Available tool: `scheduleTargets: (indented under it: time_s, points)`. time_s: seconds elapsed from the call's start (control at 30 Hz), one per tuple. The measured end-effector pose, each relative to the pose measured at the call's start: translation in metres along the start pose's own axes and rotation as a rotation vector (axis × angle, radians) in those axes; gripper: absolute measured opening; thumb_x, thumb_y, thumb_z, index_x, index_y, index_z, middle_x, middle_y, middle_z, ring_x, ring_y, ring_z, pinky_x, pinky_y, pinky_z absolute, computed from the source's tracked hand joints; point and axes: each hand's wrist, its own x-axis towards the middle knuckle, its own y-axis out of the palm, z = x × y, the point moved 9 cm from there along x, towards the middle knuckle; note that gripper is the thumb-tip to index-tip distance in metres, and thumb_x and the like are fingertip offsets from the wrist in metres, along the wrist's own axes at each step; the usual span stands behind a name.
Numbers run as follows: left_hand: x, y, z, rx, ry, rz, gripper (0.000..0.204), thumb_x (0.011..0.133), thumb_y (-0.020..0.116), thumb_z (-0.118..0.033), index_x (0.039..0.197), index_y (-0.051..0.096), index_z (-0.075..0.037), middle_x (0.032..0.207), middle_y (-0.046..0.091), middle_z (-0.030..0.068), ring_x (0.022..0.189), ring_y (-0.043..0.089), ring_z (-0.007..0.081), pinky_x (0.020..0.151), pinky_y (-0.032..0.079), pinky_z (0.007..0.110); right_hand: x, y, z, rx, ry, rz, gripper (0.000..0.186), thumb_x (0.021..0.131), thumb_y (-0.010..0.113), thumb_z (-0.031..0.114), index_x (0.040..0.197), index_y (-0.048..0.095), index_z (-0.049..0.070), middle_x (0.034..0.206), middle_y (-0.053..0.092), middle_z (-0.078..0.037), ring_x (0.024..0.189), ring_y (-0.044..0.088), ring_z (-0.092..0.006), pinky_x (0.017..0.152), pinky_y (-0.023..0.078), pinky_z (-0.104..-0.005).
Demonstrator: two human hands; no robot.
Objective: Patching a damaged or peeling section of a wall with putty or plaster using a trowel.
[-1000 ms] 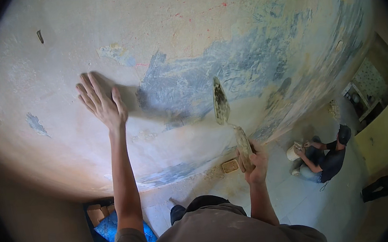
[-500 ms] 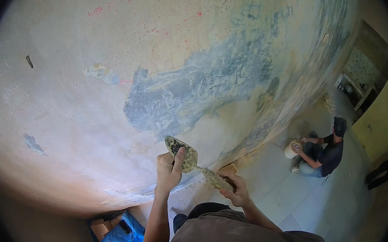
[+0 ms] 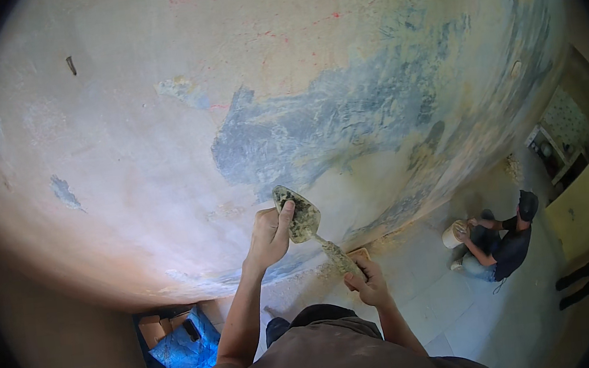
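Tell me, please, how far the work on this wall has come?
Done: a wide grey-blue patch shows where the pale coat is gone from the wall. In hand: the right hand grips the trowel by its handle, and the left hand presses the blade with its fingers. Left: most of the pale coat remains.

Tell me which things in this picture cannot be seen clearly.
- Trowel handle: head view, wrapped inside the right hand.
- Left hand palm: turned away; only a finger on the blade shows.
- Pale bucket: contents too small, partly behind the crouching person.
- Blue sheet: partly hidden by the left forearm.
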Motion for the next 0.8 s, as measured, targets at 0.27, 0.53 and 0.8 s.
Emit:
scheduleTargets:
  time_s: [0.27, 0.53, 0.8]
  points:
    - [0.009, -0.047, -0.007, 0.051, 0.062, -0.117, 0.044, 0.105, 0.049, -0.022, 0.067, 0.055, 0.001, 0.055, 0.048, 0.0121, 0.05, 0.045, 0.0193, 0.051, 0.037, 0.035, 0.009, -0.016, 0.014, -0.101, -0.106, -0.153, 0.017, 0.089, 0.069, 0.018, 0.087, 0.064, 0.002, 0.062, 0.053, 0.001, 0.06, 0.049, -0.0075, 0.054, 0.039, -0.0259]
    - [0.032, -0.122, -0.073, 0.672, 0.481, -0.483, 0.021, 0.094, 0.061, -0.016, 0.112, 0.058, -0.005, 0.114, 0.057, 0.015, 0.105, 0.05, 0.0274, 0.091, 0.036, 0.044, 0.037, -0.032, 0.086, -0.316, -0.293, -0.353, 0.017, 0.09, 0.068, 0.014, 0.096, 0.06, -0.001, 0.07, 0.057, -0.003, 0.063, 0.053, -0.0096, 0.058, 0.043, -0.0266]
    - [0.112, -0.111, -0.123, 0.948, 0.691, -0.577, 0.079, 0.089, 0.068, -0.036, 0.154, 0.032, -0.008, 0.162, 0.02, 0.02, 0.142, 0.025, 0.0461, 0.119, 0.012, 0.057, 0.09, -0.032, 0.123, -0.275, -0.429, -0.497, 0.018, 0.097, 0.061, 0.015, 0.106, 0.057, 0.0, 0.079, 0.057, -0.001, 0.068, 0.05, -0.0068, 0.061, 0.042, -0.0234]
